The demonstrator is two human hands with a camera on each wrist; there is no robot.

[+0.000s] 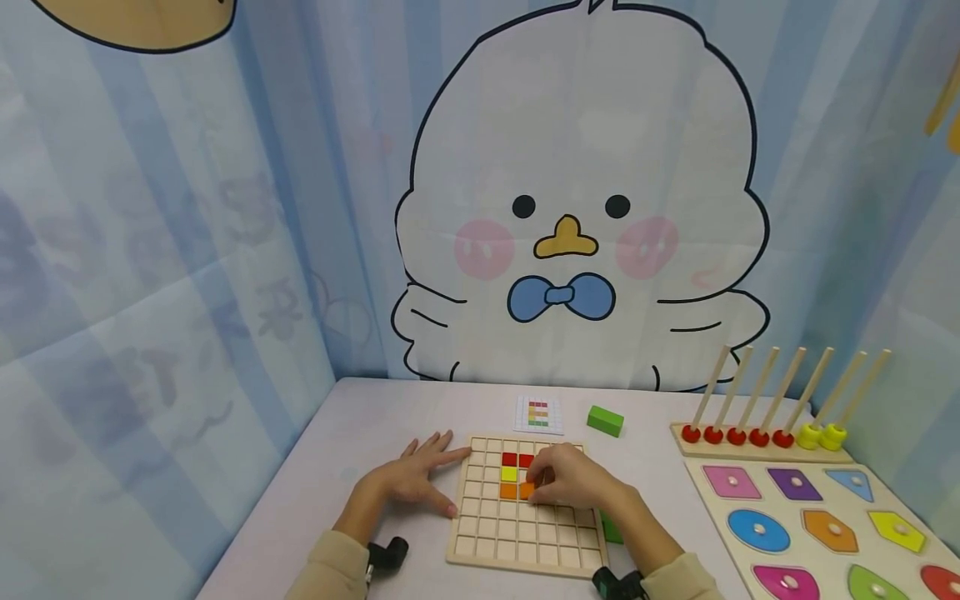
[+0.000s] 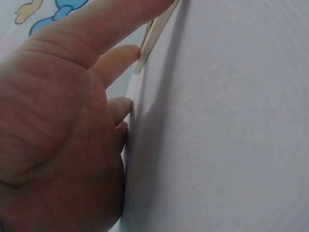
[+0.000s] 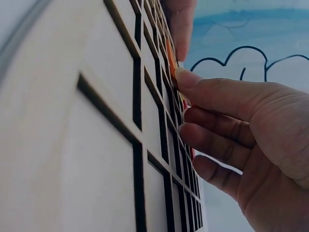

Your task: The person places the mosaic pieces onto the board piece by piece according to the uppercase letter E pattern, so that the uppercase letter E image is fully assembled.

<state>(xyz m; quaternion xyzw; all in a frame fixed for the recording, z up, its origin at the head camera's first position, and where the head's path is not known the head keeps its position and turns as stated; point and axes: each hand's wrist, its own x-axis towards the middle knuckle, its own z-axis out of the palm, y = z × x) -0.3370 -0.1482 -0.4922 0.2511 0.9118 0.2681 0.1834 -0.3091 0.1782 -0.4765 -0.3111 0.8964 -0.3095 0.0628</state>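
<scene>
A wooden grid board lies on the table with red tiles, a yellow tile and an orange tile in its squares. My right hand is over the board, its thumb and curled fingers at a second orange tile beside the first. In the right wrist view the thumb tip touches this orange tile, which stands slightly proud of the grid. My left hand rests with spread fingers at the board's left edge, index finger and thumb touching it; the left wrist view shows its palm.
Behind the board lie a pattern card and a green block. Another green block is partly hidden by my right arm. A peg stand with beads and a shape puzzle board occupy the right side. A patterned curtain hangs behind.
</scene>
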